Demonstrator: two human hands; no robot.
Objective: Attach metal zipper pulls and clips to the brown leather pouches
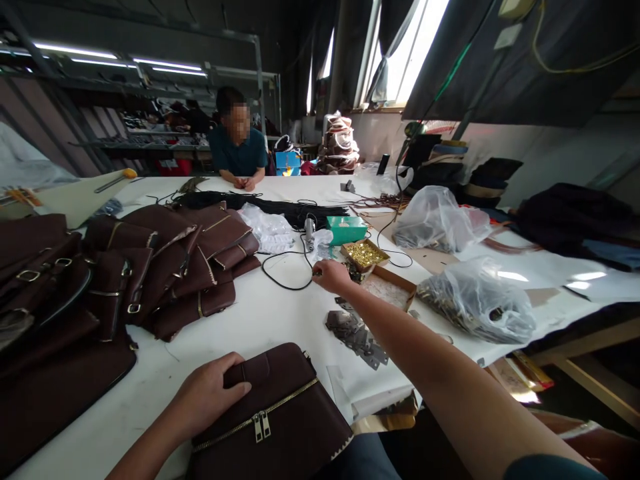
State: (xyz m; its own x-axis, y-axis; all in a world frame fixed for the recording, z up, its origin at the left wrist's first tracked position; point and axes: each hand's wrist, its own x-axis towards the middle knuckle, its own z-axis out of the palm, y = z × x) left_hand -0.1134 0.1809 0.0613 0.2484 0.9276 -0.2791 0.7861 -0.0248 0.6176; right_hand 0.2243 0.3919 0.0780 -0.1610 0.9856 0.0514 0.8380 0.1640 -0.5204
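Leather bag workshop, long white worktable (260,313) heaped with unfinished maroon bag panels (165,267), box of brass fittings (364,255), bagged hardware (475,303), black zipper tape (280,208), a co-worker (239,150) seated opposite, stock shelves (145,127) behind.

The person's left hand (207,393) lies low and close to the body, palm down, its fingers curled loosely and spread slightly, the thumb pointing toward the right. Its forearm is bare and runs back toward the lower left edge of the view. The right arm is stretched far forward and nearly straight, crossing from the lower right corner toward the middle; a dark sleeve edge shows at the upper arm. The right hand (331,275) is turned knuckles up, the fingers drawn together as in a pinch, with the fingertips facing left.
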